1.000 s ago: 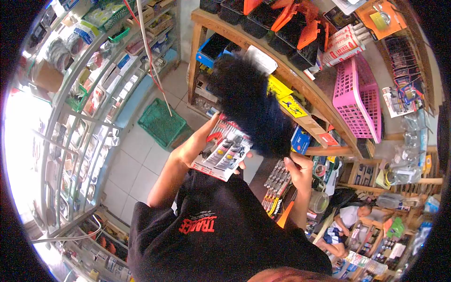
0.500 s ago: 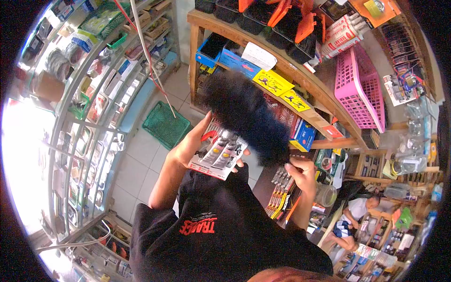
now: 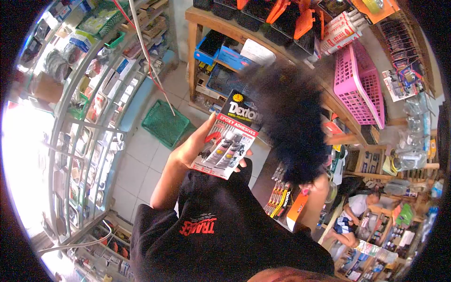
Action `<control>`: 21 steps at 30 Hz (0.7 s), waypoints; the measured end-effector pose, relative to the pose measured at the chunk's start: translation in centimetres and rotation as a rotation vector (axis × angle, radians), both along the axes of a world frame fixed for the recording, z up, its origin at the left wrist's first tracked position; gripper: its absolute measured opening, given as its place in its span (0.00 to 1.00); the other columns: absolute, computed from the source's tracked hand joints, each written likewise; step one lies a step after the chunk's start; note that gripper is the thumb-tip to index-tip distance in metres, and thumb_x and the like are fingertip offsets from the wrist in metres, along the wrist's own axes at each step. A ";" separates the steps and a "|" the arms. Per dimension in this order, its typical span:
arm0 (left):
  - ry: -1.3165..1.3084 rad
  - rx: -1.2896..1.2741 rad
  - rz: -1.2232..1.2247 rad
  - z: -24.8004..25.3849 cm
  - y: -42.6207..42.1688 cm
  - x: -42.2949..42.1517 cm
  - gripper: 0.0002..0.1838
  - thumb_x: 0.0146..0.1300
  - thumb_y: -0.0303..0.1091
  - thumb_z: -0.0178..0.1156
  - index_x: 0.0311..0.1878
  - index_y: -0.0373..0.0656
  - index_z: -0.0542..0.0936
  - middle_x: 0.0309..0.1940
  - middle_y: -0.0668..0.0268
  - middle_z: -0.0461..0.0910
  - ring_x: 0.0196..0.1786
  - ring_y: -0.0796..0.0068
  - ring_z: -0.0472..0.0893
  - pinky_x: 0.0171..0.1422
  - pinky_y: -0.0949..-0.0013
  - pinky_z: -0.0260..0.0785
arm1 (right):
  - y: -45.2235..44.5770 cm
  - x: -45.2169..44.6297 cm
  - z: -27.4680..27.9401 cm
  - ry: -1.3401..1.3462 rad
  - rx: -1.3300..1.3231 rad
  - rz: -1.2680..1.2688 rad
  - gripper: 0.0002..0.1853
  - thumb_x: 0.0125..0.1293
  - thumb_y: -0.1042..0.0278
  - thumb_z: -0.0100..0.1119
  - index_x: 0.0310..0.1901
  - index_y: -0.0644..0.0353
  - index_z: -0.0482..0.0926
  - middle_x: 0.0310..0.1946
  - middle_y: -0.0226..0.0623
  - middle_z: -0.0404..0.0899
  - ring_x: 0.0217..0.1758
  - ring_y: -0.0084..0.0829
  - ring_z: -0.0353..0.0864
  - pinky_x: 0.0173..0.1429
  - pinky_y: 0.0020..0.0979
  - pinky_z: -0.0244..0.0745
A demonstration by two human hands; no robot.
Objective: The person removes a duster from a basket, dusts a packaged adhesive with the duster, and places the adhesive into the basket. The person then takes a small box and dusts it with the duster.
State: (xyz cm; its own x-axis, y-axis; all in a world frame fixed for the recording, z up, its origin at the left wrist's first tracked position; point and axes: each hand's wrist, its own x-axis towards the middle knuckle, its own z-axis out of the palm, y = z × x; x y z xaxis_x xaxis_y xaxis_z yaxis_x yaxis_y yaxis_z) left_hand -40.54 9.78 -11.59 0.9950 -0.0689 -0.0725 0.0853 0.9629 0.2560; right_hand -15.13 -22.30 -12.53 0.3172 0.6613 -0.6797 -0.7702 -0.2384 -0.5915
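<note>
Pack [image 3: 224, 151]: held out ahead of the black shirt [image 3: 197, 249], its printed face turned up to me; I read "Epoxy Adhesives" across it.
Left hand [image 3: 195, 144]: clamped on the pack, thumb along its left edge, fingertips showing past its right edge.
Right hand [image 3: 316, 189]: closed, as far as I can judge, on the near end of the duster [image 3: 292, 122]; the duster hides most of the fingers from me, and I see no handle.
Hands: apart, the left one much the nearer to the pack.
Pack's long axis: slanting, far end leaning right, near end leaning left towards the shirt.
Duster's long axis: slanting the other way, from far left to near right.
Pack to duster: the duster is just right of the pack, blurred, and meets its far right corner in my view; whether they touch, I cannot tell.
Right forearm: orange box [image 3: 297, 209] just left of it.
Far side: wooden shelf [image 3: 221, 19], with the pink basket [image 3: 346, 84] to the right.
Floor: green basket [image 3: 167, 123], left of the pack.
Far right: seated person [image 3: 351, 217], well apart from both hands.
</note>
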 end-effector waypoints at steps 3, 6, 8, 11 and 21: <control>0.262 0.644 0.313 -3.8 -0.3 -0.6 0.37 0.67 0.60 0.39 0.62 0.33 0.64 0.55 0.48 0.72 0.50 0.53 0.77 0.56 0.53 0.70 | 4.7 -1.7 2.8 -0.380 0.002 0.345 0.09 0.62 0.75 0.54 0.24 0.58 0.69 0.13 0.25 0.60 0.11 0.17 0.56 0.16 0.23 0.50; 0.012 0.259 0.045 -3.1 -0.1 -0.5 0.39 0.65 0.61 0.40 0.63 0.31 0.63 0.61 0.48 0.67 0.59 0.51 0.71 0.63 0.49 0.63 | 5.3 -1.1 2.9 -0.431 0.019 0.414 0.06 0.62 0.72 0.57 0.29 0.61 0.73 0.13 0.23 0.62 0.12 0.15 0.58 0.16 0.22 0.54; -0.139 0.159 -0.047 -2.7 -0.2 0.1 0.36 0.67 0.59 0.39 0.64 0.34 0.63 0.60 0.47 0.67 0.58 0.50 0.72 0.63 0.50 0.64 | 4.8 -0.9 3.0 -0.554 0.004 0.448 0.05 0.61 0.71 0.58 0.31 0.62 0.76 0.13 0.23 0.64 0.12 0.15 0.60 0.16 0.21 0.56; -0.057 0.368 0.120 -2.4 -1.2 -0.3 0.33 0.69 0.56 0.36 0.63 0.36 0.63 0.56 0.45 0.70 0.54 0.51 0.75 0.60 0.55 0.68 | 3.8 -0.9 3.1 -0.688 -0.032 0.511 0.05 0.60 0.70 0.60 0.31 0.62 0.79 0.16 0.25 0.70 0.14 0.15 0.66 0.18 0.20 0.60; 0.094 0.513 0.008 -5.0 -1.2 -0.3 0.45 0.60 0.70 0.37 0.61 0.33 0.65 0.50 0.36 0.72 0.51 0.41 0.75 0.59 0.48 0.67 | 4.7 -3.0 3.8 -1.259 0.067 0.395 0.04 0.57 0.80 0.57 0.27 0.72 0.76 0.16 0.27 0.69 0.19 0.15 0.65 0.22 0.23 0.58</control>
State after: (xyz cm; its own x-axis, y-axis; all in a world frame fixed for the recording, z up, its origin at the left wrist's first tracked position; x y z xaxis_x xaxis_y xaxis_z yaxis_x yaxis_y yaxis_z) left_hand -40.89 8.53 -16.57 0.9829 0.0066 -0.1842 0.1239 0.7162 0.6868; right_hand -18.17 -17.59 -8.70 0.4831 0.8752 -0.0266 0.4256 -0.2612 -0.8664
